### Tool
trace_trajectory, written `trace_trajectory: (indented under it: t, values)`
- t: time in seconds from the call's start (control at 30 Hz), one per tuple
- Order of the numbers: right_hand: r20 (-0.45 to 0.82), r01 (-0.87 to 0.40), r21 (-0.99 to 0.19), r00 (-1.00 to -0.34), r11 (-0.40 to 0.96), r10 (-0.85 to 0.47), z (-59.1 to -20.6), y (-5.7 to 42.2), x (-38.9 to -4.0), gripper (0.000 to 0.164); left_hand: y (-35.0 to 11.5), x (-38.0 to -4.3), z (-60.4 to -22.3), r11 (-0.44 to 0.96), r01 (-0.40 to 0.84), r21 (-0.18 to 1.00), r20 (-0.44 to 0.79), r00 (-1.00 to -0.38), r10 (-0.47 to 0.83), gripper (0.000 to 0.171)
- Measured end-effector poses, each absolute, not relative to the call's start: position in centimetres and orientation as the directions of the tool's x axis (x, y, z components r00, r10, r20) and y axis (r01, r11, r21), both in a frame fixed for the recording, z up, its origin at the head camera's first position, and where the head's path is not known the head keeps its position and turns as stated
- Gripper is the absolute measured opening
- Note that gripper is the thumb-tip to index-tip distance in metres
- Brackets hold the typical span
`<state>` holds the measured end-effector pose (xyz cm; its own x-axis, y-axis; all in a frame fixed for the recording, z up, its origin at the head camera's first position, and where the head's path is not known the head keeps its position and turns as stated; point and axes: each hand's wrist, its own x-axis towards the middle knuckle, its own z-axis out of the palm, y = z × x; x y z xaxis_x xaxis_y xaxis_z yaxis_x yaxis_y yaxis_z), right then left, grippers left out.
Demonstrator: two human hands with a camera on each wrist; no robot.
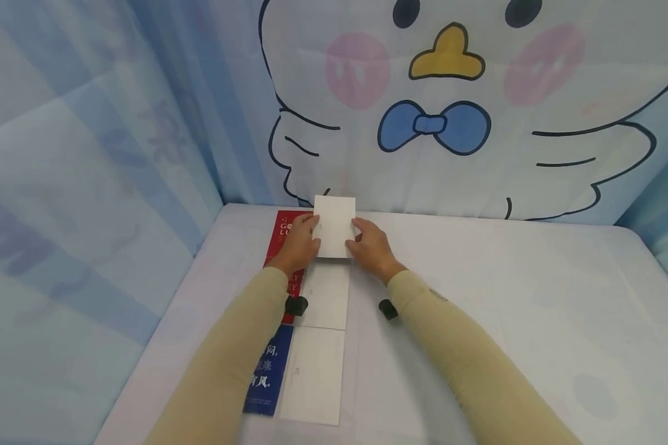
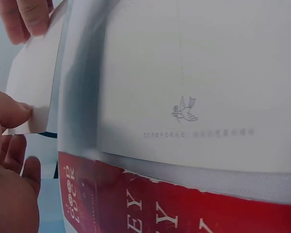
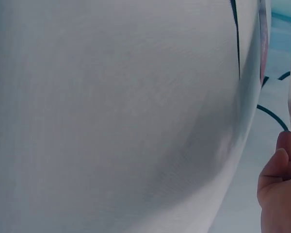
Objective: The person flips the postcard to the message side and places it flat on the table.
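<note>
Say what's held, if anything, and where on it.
A white card, pinched at its left edge by the left grip and its right edge by the right grip.

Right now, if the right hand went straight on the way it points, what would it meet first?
The white rectangular card, whose edge the right hand holds. Beyond it, the line likely reaches the pale fabric backdrop with a printed cartoon figure, though the depth between them is unclear.
</note>
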<state>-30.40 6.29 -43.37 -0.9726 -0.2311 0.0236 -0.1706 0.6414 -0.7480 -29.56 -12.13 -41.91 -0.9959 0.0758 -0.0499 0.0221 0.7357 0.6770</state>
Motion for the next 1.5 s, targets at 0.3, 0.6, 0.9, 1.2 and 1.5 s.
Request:
trace_trajectory:
  t: [0.3, 0.6, 0.9, 1.2, 1.5]
  values:
    - [-0.024, -0.159, -0.708, -0.968, 0.688, -0.248, -43.5, 6.2, -30.7, 0.06, -12.2, -29.7, -42.7, 0.864, 0.022, 0.503, -0.097, -0.992, 0.082, 0.068]
    - [-0.088, -0.126, -0.676, -0.964, 0.726, -0.25, -43.9, 5.8, -31.0, 0.061, -12.1, -30.1, -43.5, 0.871, 0.012, 0.491, -0.134, -0.987, 0.089, 0.07]
    - [-0.127, -0.126, -0.645, -0.955, 0.754, -0.269, -44.1, 5.4, -31.2, 0.061, -12.1, -30.4, -43.9, 0.871, -0.039, 0.489, -0.176, -0.983, 0.055, 0.069]
    - [-0.187, -0.094, -0.63, -0.945, 0.771, -0.268, -44.1, 5.3, -31.1, 0.061, -12.3, -30.3, -44.5, 0.87, -0.049, 0.491, -0.192, -0.98, 0.053, 0.07]
    - [-0.21, -0.106, -0.603, -0.935, 0.791, -0.285, -44.4, 5.2, -31.5, 0.06, -12.3, -30.4, -44.7, 0.87, -0.051, 0.491, -0.192, -0.98, 0.051, 0.068]
